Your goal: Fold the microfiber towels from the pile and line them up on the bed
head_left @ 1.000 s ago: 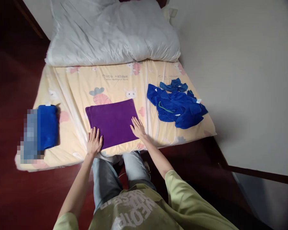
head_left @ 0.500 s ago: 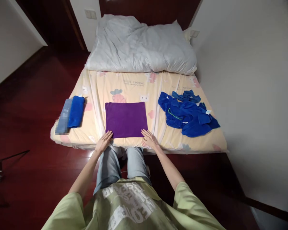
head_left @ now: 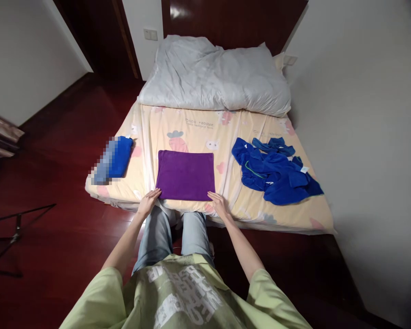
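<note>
A folded purple cloth (head_left: 187, 176), like a towel, lies flat on the bed in front of me. My left hand (head_left: 148, 202) is at its near left corner, the fingers close together on the edge. At the near right corner, my right hand (head_left: 219, 204) has its fingertips pressed together on the cloth. Both thumbs are hard to make out. To the right lies a loose heap of blue cloths (head_left: 272, 171) with white tags. A folded bright blue cloth (head_left: 122, 157) rests at the left edge beside a grey-blue one (head_left: 103, 165), partly blurred out.
The bed has a cream patterned sheet (head_left: 178, 121). A bulky white quilt (head_left: 219, 77) is heaped at the headboard (head_left: 233, 20). On the dark red floor at left stands a thin black metal stand (head_left: 17, 228). A white wall (head_left: 356, 114) rises at right.
My view has shifted, so the bed appears further right. Both hands remain at the cloth's near corners, their fingers drawn closer together than before. The purple cloth keeps its shape.
</note>
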Tool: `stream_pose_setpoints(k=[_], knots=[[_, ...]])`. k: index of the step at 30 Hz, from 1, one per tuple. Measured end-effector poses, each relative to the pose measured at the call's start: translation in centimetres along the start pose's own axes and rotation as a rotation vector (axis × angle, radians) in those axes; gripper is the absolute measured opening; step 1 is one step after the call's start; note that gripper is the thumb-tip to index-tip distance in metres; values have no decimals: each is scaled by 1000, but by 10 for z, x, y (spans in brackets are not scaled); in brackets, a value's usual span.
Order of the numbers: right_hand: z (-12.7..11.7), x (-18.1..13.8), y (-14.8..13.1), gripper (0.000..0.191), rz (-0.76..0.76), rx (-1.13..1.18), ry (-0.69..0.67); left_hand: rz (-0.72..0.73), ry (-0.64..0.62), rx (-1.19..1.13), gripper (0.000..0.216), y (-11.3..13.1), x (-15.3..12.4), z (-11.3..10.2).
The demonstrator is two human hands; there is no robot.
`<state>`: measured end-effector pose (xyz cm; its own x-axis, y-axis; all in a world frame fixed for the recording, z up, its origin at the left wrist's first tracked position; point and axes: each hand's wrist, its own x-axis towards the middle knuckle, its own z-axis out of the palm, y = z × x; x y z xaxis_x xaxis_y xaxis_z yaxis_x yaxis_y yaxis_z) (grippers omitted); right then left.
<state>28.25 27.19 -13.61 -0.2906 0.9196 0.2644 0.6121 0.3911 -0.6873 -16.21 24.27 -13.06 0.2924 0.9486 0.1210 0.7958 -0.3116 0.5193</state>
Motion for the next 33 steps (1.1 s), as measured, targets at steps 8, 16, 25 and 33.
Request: stream_pose_setpoints(k=[8,16,25,33], knots=[[4,0,-7,68,225,157,195,-178,160,-145,50,1,14,-4],[0,-5,-2,65,238,241,256,-309,241,-222,38,12,17,-9],[1,-7,7,50,233,257,273,-395,247,-331,30,14,13,-13],[5,-2,9,38,257,247,328,-441,266,-393,33,6,22,-9]])
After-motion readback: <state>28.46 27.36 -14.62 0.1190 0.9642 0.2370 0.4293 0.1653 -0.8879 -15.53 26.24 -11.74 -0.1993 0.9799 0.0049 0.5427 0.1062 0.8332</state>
